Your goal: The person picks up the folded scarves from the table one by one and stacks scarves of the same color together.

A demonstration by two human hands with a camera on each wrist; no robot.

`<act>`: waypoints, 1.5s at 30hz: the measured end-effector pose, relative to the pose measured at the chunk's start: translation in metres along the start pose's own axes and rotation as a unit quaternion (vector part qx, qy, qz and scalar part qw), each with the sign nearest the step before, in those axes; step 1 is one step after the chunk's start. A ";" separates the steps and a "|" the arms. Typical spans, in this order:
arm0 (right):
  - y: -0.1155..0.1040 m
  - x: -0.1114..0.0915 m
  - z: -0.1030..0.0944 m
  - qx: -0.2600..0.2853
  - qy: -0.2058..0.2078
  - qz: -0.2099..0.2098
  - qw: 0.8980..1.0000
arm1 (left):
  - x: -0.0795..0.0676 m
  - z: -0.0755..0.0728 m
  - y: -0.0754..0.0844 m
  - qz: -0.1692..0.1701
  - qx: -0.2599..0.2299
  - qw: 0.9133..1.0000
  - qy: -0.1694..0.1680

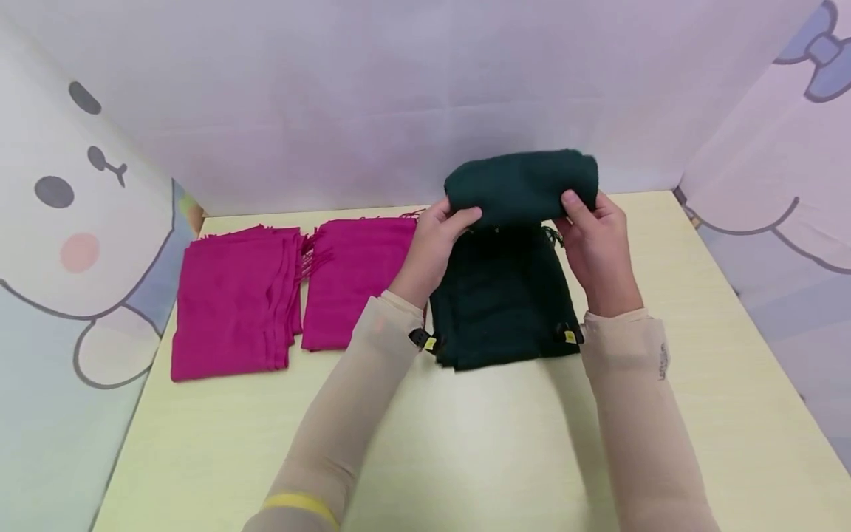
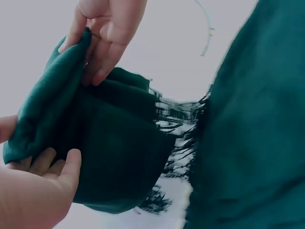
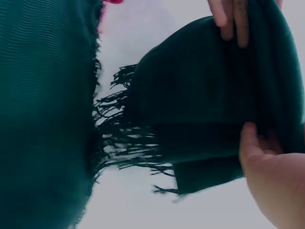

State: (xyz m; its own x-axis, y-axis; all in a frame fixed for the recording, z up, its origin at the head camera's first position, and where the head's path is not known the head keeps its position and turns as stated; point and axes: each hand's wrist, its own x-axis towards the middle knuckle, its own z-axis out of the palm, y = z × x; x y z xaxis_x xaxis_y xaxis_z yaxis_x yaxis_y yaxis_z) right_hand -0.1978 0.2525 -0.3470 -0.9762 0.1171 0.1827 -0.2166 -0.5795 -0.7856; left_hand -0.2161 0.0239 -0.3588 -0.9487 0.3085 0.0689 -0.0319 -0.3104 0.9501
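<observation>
Both hands hold a folded dark green scarf up by its two ends near the back wall. My left hand grips the left end, thumb in front. At the right end, my right hand pinches it between thumb and fingers. Black-looking fringe hangs from the raised scarf's lower edge, plain in both wrist views. Below lies more dark green cloth, folded into a rough square on the table; in the right wrist view that green cloth fills the left side.
Two folded magenta scarves, one at the far left and one nearer the middle, lie on the pale yellow table. Their fringes face each other. A white curtain rises behind the table, with printed cartoon panels at both sides.
</observation>
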 end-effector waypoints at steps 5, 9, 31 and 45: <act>0.009 -0.015 -0.019 -0.060 0.035 0.058 0.996 | -0.011 0.000 -0.022 -0.049 0.000 0.999 0.012; 0.011 -0.029 -0.029 -0.081 0.048 0.064 0.994 | -0.022 0.005 -0.031 -0.069 -0.018 0.997 0.006; -0.001 -0.092 -0.039 -0.231 0.037 0.159 0.959 | -0.084 0.021 -0.045 -0.218 -0.109 0.970 0.006; -0.005 -0.108 -0.046 -0.315 0.034 0.230 0.920 | -0.106 0.016 -0.058 -0.268 -0.146 0.952 -0.002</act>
State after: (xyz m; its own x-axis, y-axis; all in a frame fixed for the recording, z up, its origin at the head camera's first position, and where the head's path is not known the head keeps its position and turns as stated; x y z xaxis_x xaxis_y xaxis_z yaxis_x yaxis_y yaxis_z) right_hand -0.0916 0.2799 -0.3904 -0.9607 0.0387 -0.2750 0.2752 -0.0013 -0.9614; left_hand -0.1086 0.0235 -0.4160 -0.7701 0.4967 -0.4003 -0.5978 -0.3430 0.7245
